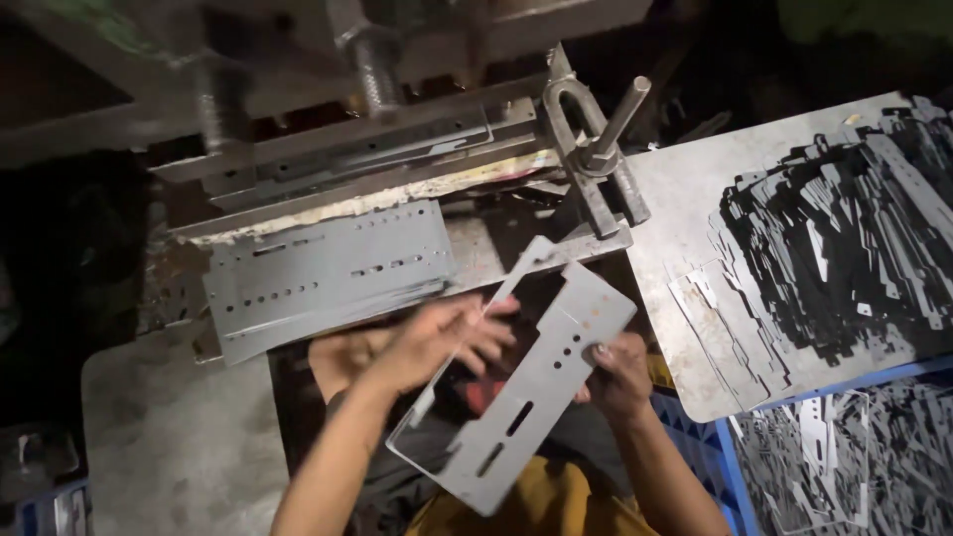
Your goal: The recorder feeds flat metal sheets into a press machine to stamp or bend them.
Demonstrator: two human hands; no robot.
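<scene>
Two bare hands share one punched metal plate (541, 387) low in the centre of the view. Largest item: the press machine (397, 129) across the top, its steel bed carrying a clamp bolt (596, 149) at the right end. To the right, a metal desk (685, 199) holds a heap of dark cut blanks (844, 238), with a few lighter ones lying flat near its front edge. Below that, a blue crate (730, 467) contains more pieces. On the machine's front ledge lies a stack of grey perforated plates (328, 273). The held plate is tilted, with slots and round holes along it, just in front of the stack. Left hand (437, 342): grip closed around the plate's upper-left edge, fingers curled over it. Right hand (620, 377): grip pinching the plate's right edge, thumb on top.
</scene>
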